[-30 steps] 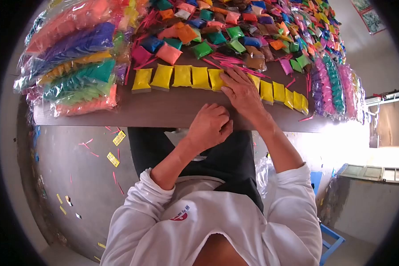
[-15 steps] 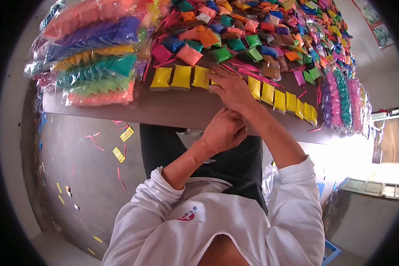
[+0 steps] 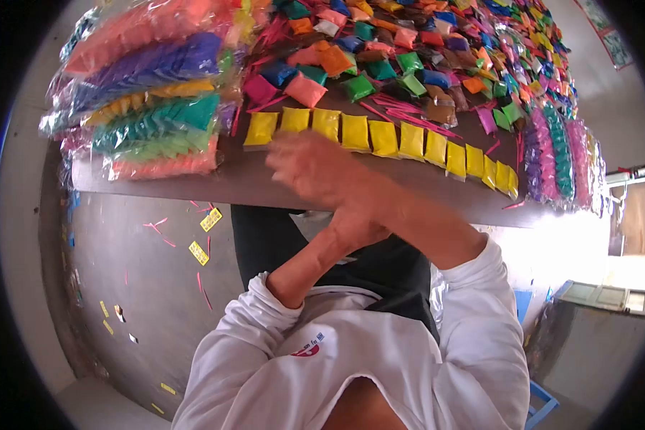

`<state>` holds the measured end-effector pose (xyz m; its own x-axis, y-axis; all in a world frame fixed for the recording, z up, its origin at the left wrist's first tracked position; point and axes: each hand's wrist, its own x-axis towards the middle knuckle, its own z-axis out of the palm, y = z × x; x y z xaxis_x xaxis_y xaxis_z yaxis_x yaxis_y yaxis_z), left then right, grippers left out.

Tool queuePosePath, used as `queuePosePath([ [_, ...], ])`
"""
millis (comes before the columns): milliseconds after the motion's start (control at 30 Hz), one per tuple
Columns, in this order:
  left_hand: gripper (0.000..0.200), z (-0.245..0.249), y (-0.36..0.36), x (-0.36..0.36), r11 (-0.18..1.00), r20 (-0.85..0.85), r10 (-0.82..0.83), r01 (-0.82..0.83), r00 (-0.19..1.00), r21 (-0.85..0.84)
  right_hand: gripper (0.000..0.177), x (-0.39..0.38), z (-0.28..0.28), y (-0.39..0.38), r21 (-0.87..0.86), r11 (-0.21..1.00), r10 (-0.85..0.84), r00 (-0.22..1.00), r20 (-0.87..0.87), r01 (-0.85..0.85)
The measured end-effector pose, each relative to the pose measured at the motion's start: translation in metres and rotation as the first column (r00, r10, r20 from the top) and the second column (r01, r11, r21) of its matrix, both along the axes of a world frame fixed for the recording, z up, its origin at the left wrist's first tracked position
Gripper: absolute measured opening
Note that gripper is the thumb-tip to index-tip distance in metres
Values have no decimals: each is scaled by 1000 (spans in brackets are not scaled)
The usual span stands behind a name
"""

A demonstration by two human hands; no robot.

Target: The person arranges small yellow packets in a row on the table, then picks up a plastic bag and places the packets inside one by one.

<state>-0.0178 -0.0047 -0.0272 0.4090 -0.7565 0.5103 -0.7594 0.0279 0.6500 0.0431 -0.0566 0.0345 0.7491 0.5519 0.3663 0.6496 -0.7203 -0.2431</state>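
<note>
Yellow packets (image 3: 355, 134) lie side by side in a curved row along the near part of the brown table (image 3: 236, 175). My right hand (image 3: 315, 168) reaches leftward over the table edge, just in front of the packets at the row's left part. It is blurred, its fingers look stretched out, and no object shows in it. Below, my left hand (image 3: 358, 228) sits at the table edge under my right wrist. Its fingers are hidden behind the right forearm, so what it holds, if anything, does not show.
Stacked clear bags of coloured packets (image 3: 161, 118) stand at the left. A large heap of small coloured packets (image 3: 408, 64) covers the back, with pink strips (image 3: 401, 111) among them. More bagged rows (image 3: 555, 158) stand at the right edge. Strips and yellow cards (image 3: 210, 220) litter the floor.
My right hand has moved left and toward me, off the middle of the yellow row, uncovering packets there. My left hand has shifted slightly down and is now more hidden by the right wrist.
</note>
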Motion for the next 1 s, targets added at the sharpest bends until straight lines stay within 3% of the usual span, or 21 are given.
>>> queuePosePath([
  [33,19,1,1,5,994,84,-13,3,996,111,24,-14,3,6,-36,996,86,995,-41,-87],
  [67,17,1,1,8,976,166,-35,-2,986,219,23,-31,7,10,39,996,86,992,-92,-83],
  [133,14,-1,1,8,985,66,-35,23,997,173,20,-65,11,14,188,980,102,977,-188,-66],
  [167,13,0,-1,7,988,16,-33,30,999,151,19,-75,4,8,219,976,42,994,-102,-19],
  [233,13,13,-3,2,974,175,-6,-35,985,226,16,-95,-4,-9,288,956,-84,994,67,62],
  [267,13,16,-4,-1,963,256,1,-70,967,259,22,-110,3,-13,415,892,-169,984,-60,179],
  [367,15,5,-5,-3,994,45,106,-107,993,27,21,-135,12,-35,416,861,-303,952,-41,292],
  [400,12,5,-4,-1,996,34,64,-66,997,59,20,-144,11,-43,415,845,-365,931,-10,336],
  [467,10,10,-2,4,993,6,-11,10,1000,120,18,-160,11,-61,415,808,-478,877,48,418],
  [667,14,18,-15,-1,996,74,69,-73,995,55,9,-212,-18,-110,369,516,-825,564,-29,773],
  [900,14,20,-21,-3,986,143,100,-117,985,117,12,-221,-33,-149,426,163,-949,260,-178,890],
  [1000,13,21,-21,-3,982,146,99,-120,984,148,17,-207,-25,-164,392,179,-964,241,-115,902],
])
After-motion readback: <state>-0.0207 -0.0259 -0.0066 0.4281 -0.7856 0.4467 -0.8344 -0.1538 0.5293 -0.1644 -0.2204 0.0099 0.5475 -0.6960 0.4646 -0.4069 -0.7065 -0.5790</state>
